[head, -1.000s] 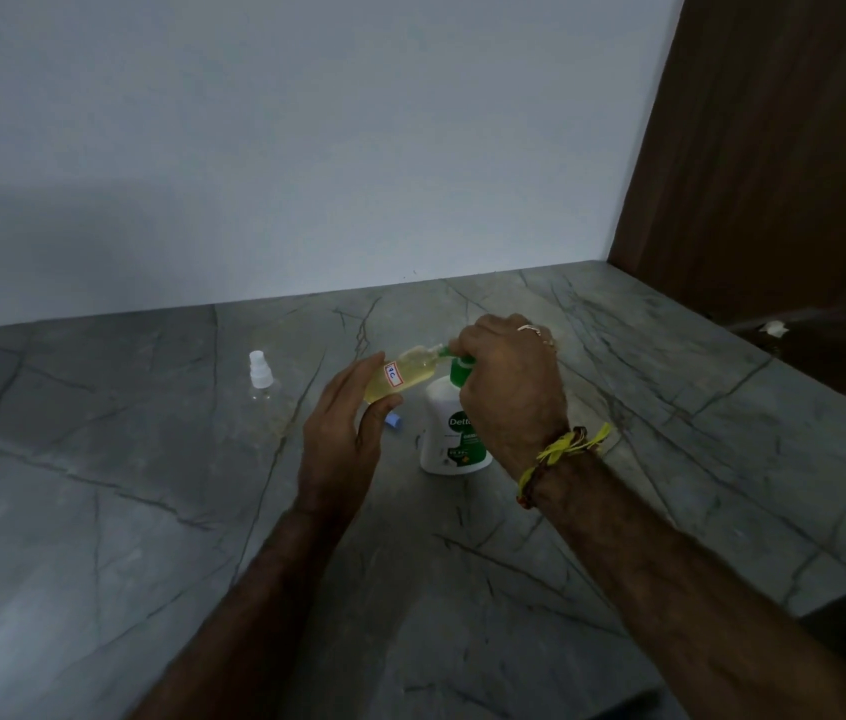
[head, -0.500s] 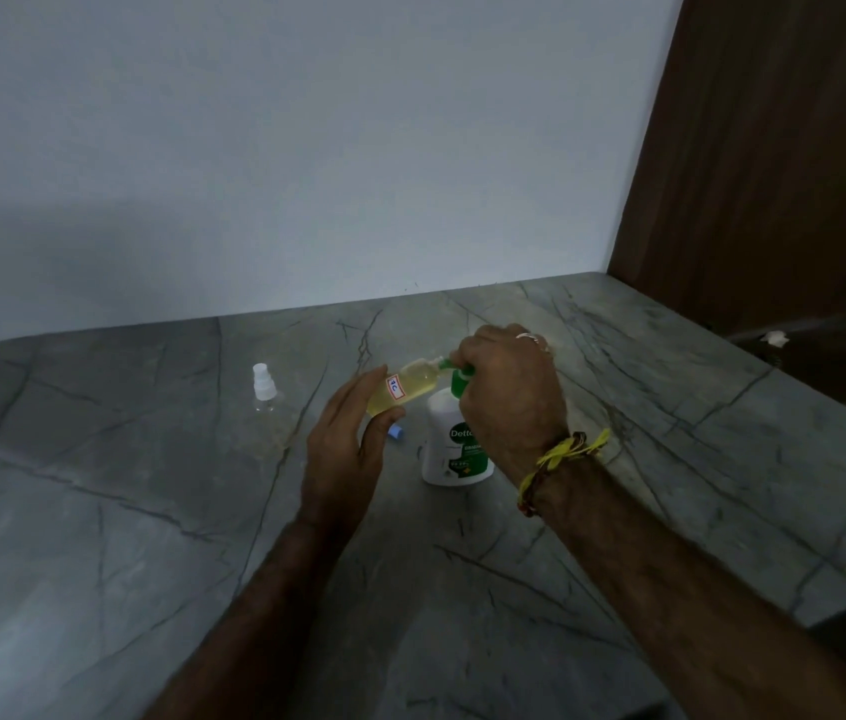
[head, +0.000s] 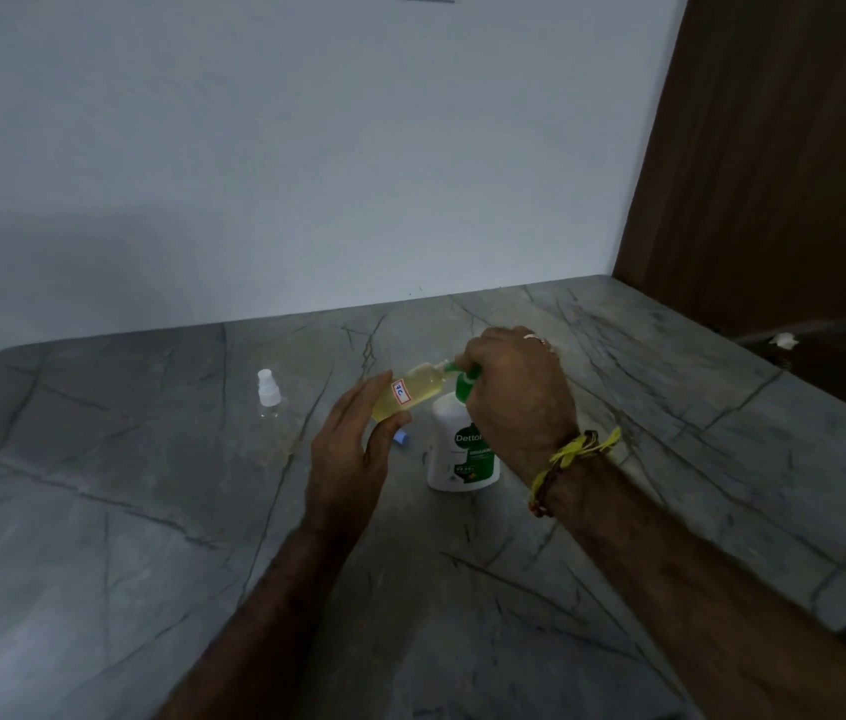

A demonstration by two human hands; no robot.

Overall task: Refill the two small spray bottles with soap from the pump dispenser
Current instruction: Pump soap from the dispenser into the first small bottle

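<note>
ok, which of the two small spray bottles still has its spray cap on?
The clear spray bottle standing alone at left on the counter. The labelled bottle in the left hand is uncapped at the pump dispenser.

A small clear spray bottle (head: 412, 392), uncapped and largely full of pale yellow liquid, bears a white label edged in red. It is tilted, neck raised toward the green pump nozzle (head: 454, 365) of the dispenser. The white pump dispenser (head: 454, 449), with a green label, stands upright on the counter. A second small clear spray bottle (head: 271, 402), white spray cap fitted, stands upright well apart to the left.
</note>
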